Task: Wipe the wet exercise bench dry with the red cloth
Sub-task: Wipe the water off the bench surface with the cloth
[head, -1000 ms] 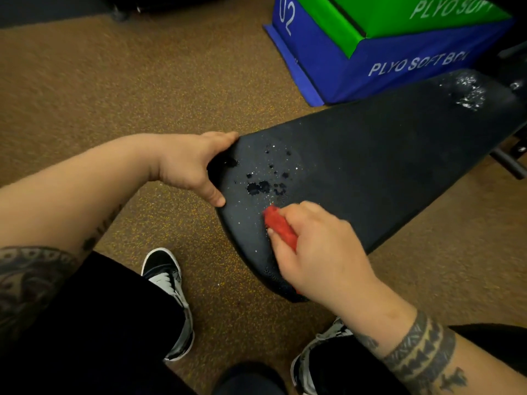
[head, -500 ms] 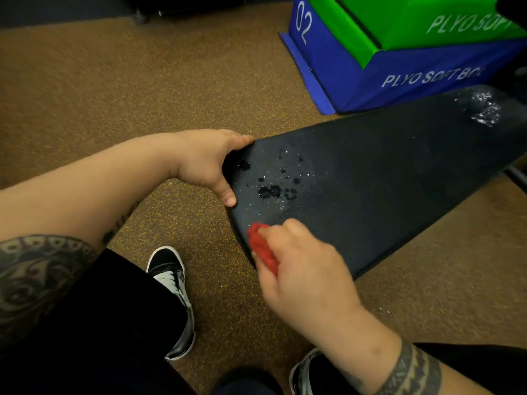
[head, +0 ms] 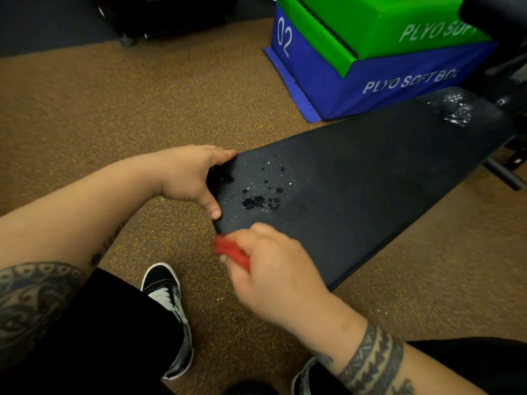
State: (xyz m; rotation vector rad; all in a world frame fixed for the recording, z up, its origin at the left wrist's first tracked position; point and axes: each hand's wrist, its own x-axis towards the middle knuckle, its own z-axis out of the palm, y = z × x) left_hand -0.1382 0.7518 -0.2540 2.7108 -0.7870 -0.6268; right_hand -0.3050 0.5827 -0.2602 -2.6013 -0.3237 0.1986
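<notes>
The black padded exercise bench (head: 356, 189) runs from the centre to the upper right. Dark water drops (head: 256, 201) dot its near end, and a shiny wet patch (head: 456, 109) sits at its far end. My left hand (head: 194, 178) grips the bench's near end, thumb on top. My right hand (head: 273, 269) holds the bunched red cloth (head: 231, 250) at the bench's near corner, below the drops. Most of the cloth is hidden under my fingers.
A green soft plyo box (head: 370, 27) is stacked on a blue one (head: 356, 81) just behind the bench. The bench's metal frame (head: 502, 175) shows at the right. My black shoes (head: 168, 297) stand on the brown speckled floor below the bench end.
My right hand has slid the red cloth leftward along the bench's near end toward its corner. My left hand has kept its grip on the bench end.
</notes>
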